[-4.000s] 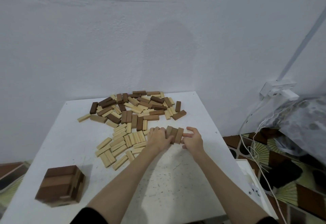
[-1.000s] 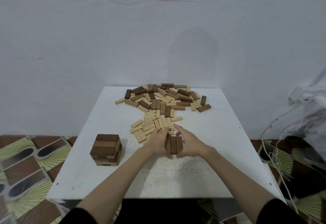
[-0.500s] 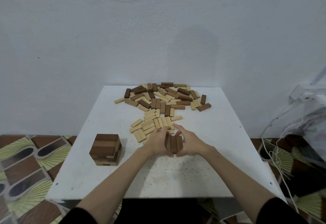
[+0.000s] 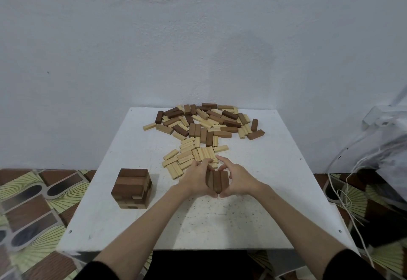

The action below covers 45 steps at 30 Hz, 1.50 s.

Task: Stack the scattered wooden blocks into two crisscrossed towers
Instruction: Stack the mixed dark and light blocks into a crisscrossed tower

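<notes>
The white table [image 4: 275, 191] stands against a pale wall [image 4: 110, 48]; patterned floor tiles [image 4: 28, 209] show at the left, and white cables [image 4: 343, 191] hang past the table's right edge.

Scattered blocks [image 4: 207, 125], dark and light mixed, lie in a loose heap well beyond the fingertips, toward the wall. A flat patch of light blocks [image 4: 185, 158] lies just beyond the left fingers [image 4: 203, 165], some touching them or partly hidden by them.

A finished stack [image 4: 132, 188] of dark and mid-brown blocks, layered crosswise, stands near the table's left edge, well apart from the left hand [image 4: 196, 179] on its outer side.

Three dark blocks [image 4: 217, 180], set side by side with long sides touching, sit between the two hands. The left hand's fingers curl round the set's left side. The right hand [image 4: 239, 179] grips the right side, index finger [image 4: 222, 161] extended beyond the far ends, thumbs meeting at the near ends.
</notes>
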Motion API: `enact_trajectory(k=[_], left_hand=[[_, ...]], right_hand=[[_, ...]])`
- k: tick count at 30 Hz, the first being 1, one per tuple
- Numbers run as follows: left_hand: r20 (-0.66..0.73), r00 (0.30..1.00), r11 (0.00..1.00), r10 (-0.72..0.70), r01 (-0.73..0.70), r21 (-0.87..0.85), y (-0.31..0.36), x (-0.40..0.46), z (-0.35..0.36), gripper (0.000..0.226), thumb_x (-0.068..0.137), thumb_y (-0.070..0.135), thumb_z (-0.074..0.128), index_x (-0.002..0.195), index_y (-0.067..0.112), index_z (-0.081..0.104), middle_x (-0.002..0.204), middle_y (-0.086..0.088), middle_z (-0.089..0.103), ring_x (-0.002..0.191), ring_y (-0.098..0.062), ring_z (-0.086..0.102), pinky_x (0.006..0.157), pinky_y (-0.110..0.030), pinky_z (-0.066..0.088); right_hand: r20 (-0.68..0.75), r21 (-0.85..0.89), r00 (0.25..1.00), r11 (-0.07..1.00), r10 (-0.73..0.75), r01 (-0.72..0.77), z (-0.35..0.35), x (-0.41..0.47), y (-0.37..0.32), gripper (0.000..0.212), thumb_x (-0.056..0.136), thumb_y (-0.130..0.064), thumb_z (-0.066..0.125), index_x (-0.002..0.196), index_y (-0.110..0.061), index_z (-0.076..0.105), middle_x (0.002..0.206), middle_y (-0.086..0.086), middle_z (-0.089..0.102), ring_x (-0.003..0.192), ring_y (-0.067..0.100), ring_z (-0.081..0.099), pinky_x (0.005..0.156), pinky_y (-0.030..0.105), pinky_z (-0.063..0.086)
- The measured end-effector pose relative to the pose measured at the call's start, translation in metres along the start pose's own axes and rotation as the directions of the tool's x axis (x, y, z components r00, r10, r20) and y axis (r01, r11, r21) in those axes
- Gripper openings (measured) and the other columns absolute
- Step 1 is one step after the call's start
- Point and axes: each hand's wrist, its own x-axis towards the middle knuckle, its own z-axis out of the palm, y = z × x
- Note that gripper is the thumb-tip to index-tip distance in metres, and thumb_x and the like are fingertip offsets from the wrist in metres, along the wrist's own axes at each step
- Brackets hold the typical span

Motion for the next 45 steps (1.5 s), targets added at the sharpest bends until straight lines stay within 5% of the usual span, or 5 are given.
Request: enact_trajectory(k=[14,22,29,45], left_hand=[[-0.026,0.999,0.996,0.045,-0.047,-0.081,0.011,0.003,-0.018,0.106,0.056,0.032,0.088,0.140,0.015,0.026,0.123,0.003,0.055,0.114,-0.014,0.035,0.094,-0.028,0.033],[-0.046,0.995,0.993,0.084,-0.088,-0.082,0.017,-0.004,-0.060,0.105,0.057,0.024,0.089,0.141,0.014,0.027,0.125,0.002,0.056,0.123,-0.016,0.039,0.099,-0.029,0.031],[-0.035,0.998,0.993,0.058,-0.062,-0.104,0.006,-0.027,-0.096,0.106,0.057,0.021,0.089,0.141,0.015,0.025,0.129,0.000,0.054,0.122,-0.016,0.045,0.094,-0.021,0.032],[0.005,0.993,0.992,-0.115,0.115,-0.059,-0.065,-0.099,-0.156,0.101,0.059,0.016,0.089,0.138,0.019,0.026,0.124,0.007,0.053,0.119,-0.010,0.039,0.093,-0.020,0.031]], right_hand=[[-0.077,0.007,0.996,0.999,-0.036,0.037,-0.016,-0.007,-0.009,0.115,0.057,-0.023,0.087,0.148,-0.034,0.017,0.118,-0.008,0.049,0.102,0.012,0.041,0.087,0.025,0.038],[-0.167,-0.077,0.978,0.991,-0.122,0.111,-0.029,-0.006,-0.037,0.116,0.058,-0.027,0.088,0.148,-0.032,0.017,0.119,-0.008,0.052,0.120,0.018,0.039,0.102,0.038,0.030],[-0.136,0.023,0.972,0.980,-0.191,0.196,-0.021,-0.006,-0.078,0.118,0.061,-0.021,0.089,0.150,-0.030,0.012,0.118,-0.001,0.047,0.111,0.013,0.046,0.089,0.021,0.034],[-0.070,0.021,0.955,0.957,-0.289,0.291,0.054,0.018,-0.166,0.116,0.062,-0.025,0.087,0.150,-0.030,0.012,0.113,0.004,0.052,0.103,0.019,0.054,0.088,0.031,0.046]])
